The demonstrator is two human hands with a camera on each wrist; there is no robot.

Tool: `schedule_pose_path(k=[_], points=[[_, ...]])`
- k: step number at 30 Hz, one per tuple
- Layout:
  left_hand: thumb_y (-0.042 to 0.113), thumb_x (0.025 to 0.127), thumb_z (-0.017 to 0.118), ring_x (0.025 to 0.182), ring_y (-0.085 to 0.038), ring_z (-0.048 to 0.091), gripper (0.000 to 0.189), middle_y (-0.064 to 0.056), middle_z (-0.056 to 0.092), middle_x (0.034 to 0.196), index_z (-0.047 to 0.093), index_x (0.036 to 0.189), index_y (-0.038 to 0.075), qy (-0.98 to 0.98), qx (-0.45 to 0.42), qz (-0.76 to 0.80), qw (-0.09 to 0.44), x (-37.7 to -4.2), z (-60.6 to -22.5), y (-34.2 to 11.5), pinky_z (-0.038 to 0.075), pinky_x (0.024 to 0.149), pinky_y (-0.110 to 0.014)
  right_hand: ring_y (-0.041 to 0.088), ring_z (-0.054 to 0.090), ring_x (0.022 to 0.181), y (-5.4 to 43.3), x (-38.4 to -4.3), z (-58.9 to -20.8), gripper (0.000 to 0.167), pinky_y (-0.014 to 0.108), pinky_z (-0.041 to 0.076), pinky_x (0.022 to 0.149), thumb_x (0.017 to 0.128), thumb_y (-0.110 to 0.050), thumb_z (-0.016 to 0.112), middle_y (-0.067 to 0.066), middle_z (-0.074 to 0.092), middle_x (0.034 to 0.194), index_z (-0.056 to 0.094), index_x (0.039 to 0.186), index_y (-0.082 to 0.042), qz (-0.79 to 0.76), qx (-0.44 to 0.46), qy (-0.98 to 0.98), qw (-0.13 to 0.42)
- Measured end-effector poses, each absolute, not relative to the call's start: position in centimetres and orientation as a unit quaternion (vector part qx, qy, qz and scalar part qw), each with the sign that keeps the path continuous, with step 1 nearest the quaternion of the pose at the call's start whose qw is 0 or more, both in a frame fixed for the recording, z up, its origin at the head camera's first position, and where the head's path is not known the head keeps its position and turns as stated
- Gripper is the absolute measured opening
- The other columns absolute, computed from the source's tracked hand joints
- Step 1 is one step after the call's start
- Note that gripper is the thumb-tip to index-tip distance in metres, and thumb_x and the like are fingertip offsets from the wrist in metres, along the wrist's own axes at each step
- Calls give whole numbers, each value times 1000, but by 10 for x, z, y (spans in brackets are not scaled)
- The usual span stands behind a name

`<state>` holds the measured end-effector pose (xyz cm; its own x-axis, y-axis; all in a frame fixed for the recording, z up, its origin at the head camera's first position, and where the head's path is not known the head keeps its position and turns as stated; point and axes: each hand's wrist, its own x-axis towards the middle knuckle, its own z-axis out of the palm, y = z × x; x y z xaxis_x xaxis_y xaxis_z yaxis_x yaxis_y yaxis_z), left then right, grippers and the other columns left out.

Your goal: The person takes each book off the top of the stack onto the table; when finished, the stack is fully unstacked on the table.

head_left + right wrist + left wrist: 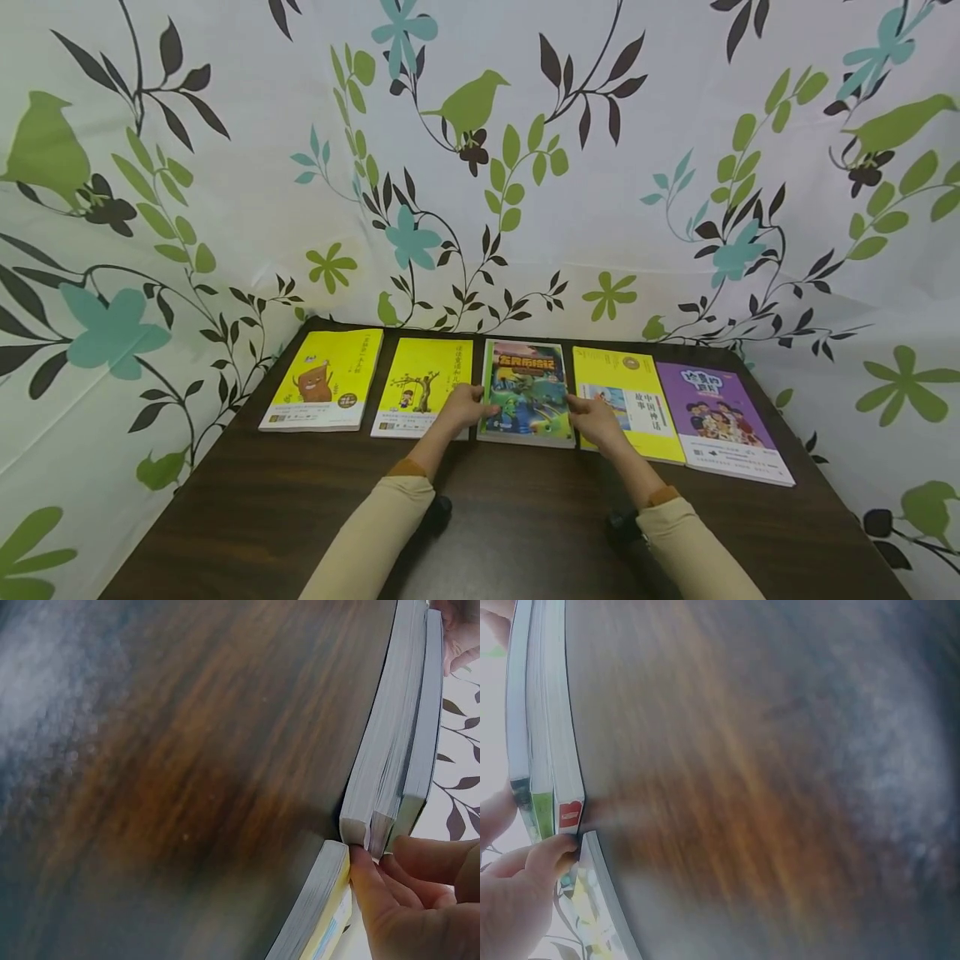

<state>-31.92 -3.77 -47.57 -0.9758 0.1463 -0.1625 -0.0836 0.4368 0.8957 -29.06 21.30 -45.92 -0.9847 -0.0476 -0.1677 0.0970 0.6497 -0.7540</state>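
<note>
Left hand (465, 407) pinching book stack (527, 393) at one side, right hand (597, 422) pinching opposite side; yellow book (647, 410) lying alongside.

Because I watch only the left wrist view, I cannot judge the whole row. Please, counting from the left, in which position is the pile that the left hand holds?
Observer: In the head view, the pile is third of five from the left.
Operator: Thank you. How does its top cover look?
Observer: It is colourful, with blue and green pictures and an orange title.
Operator: And what lies at the right end of the row?
Observer: A purple book.
</note>
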Motion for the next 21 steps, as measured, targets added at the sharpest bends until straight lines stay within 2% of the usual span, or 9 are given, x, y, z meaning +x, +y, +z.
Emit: schedule_pose_path(k=[4,6,8,10,15,17,19,21], points=[[9,89,70,128,-40,50,54,-27,49,142,50,135,-10,834,0,543,102,-318,-474,-39,51,97,-45,46,48,128,211,-289,-459,51,56,44,101,94,-8,56,29,54,135,46,142,3,-396,9,915,73],[6,90,67,114,-34,58,49,-27,52,139,53,133,-11,835,-9,542,94,-319,-474,-39,54,83,-37,46,51,125,210,-289,-459,52,55,45,100,93,-8,58,29,56,134,46,142,3,-380,7,922,68],[4,90,65,95,-28,59,45,-28,54,137,55,131,-11,836,-18,541,88,-320,-473,-39,48,68,-30,46,52,124,210,-289,-458,52,52,49,97,92,-8,59,29,56,133,47,142,2,-365,4,929,65],[4,90,65,86,-25,55,42,-28,56,133,58,128,-11,839,-28,538,84,-322,-472,-39,42,63,-28,45,54,123,210,-290,-458,53,48,52,90,91,-8,60,29,57,132,47,141,2,-349,-2,935,61],[6,88,65,87,-21,52,41,-25,59,131,60,124,-12,840,-43,533,97,-326,-470,-43,41,65,-25,45,55,121,210,-289,-459,52,48,53,88,91,-7,60,29,57,132,48,140,4,-344,-9,937,52],[6,88,64,74,-19,48,37,-23,60,132,63,120,-13,834,-50,539,109,-327,-470,-45,38,60,-26,45,55,121,210,-288,-459,51,50,52,91,92,-8,60,29,57,132,48,141,3,-349,-8,936,52],[6,88,63,60,-15,38,28,-20,63,128,67,107,-14,831,-53,541,119,-329,-468,-48,32,52,-25,45,55,121,209,-287,-461,51,49,53,89,92,-8,60,29,57,132,48,141,2,-352,-3,934,54],[6,88,62,50,-12,26,25,-18,68,111,68,104,-13,819,-59,557,128,-330,-467,-52,26,47,-25,44,55,121,209,-286,-462,52,46,54,85,92,-9,60,28,58,131,48,142,0,-355,-1,933,56]])
